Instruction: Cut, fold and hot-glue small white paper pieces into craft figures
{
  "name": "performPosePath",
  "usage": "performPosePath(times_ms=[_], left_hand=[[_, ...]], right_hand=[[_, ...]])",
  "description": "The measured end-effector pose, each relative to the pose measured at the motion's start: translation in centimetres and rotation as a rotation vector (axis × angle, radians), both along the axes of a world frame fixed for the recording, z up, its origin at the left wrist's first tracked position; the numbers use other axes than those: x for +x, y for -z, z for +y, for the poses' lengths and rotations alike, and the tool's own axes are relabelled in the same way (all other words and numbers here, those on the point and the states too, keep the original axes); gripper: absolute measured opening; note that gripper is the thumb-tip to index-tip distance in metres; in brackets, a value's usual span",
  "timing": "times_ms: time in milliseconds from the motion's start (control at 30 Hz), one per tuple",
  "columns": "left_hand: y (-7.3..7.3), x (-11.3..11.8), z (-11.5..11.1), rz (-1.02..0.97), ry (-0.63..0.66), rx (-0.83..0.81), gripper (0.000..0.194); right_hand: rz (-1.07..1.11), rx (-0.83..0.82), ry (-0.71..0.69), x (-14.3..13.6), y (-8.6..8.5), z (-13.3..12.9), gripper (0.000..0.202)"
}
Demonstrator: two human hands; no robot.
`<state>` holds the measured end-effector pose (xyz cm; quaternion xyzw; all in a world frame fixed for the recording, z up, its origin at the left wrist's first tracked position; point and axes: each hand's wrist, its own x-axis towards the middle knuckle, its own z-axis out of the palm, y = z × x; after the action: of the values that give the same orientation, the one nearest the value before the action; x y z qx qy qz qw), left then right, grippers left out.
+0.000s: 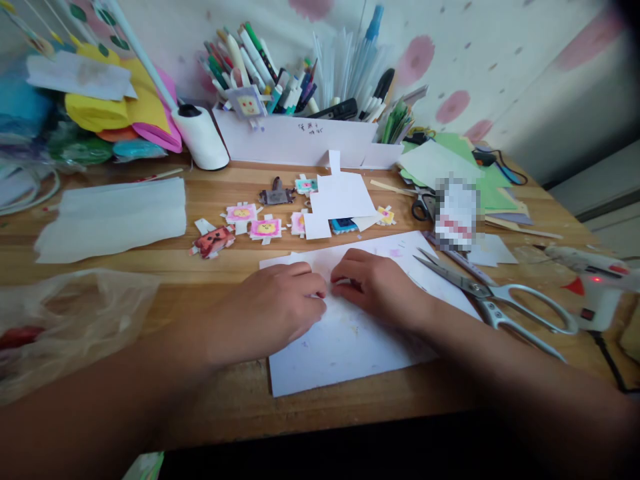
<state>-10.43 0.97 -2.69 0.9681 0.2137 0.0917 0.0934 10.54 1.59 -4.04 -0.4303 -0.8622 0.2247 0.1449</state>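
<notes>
Both hands meet over a white paper sheet (pixel 350 363) lying flat on the table. My left hand (pixel 280 301) has its fingers curled, their tips pressed together at the sheet's middle. Right beside it, my right hand (pixel 376 283) is closed in a similar pinch. Whatever they hold is too small or hidden between the fingertips. Large metal scissors (pixel 477 288) rest on the sheet's right side, blades pointing left. Beyond the hands lies a white paper cutout (pixel 345 193) with tabs. Around it are several small coloured paper figures, among them a pink one (pixel 265 229) and a red one (pixel 215 241).
A white pen box (pixel 300 141) stands at the back, full of pens. To the right are a glue gun (pixel 603 287) with a red light, black-handled scissors (pixel 423 207) and green paper (pixel 457 157). Left lie folded white paper (pixel 117 217) and a plastic bag (pixel 100 300).
</notes>
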Motion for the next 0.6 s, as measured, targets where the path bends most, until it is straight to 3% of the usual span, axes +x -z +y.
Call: performPosePath(times_ms=[100, 233, 400, 600], left_hand=[[0.2, 0.1, -0.2, -0.078, 0.011, -0.028, 0.019], [0.3, 0.2, -0.2, -0.132, 0.026, -0.067, 0.022], [0.5, 0.0, -0.3, -0.139, 0.032, -0.014, 0.023], [0.9, 0.3, 0.2, -0.241, -0.012, 0.102, 0.025]], right_hand=[[0.08, 0.025, -0.043, 0.6, 0.0, 0.2, 0.007], [0.232, 0.112, 0.0, 2.6, -0.8, -0.1, 0.011], [-0.002, 0.217, -0.121, 4.1, -2.1, -2.4, 0.013], [-0.219, 0.474, -0.27, 3.1, -0.8, -3.1, 0.013]])
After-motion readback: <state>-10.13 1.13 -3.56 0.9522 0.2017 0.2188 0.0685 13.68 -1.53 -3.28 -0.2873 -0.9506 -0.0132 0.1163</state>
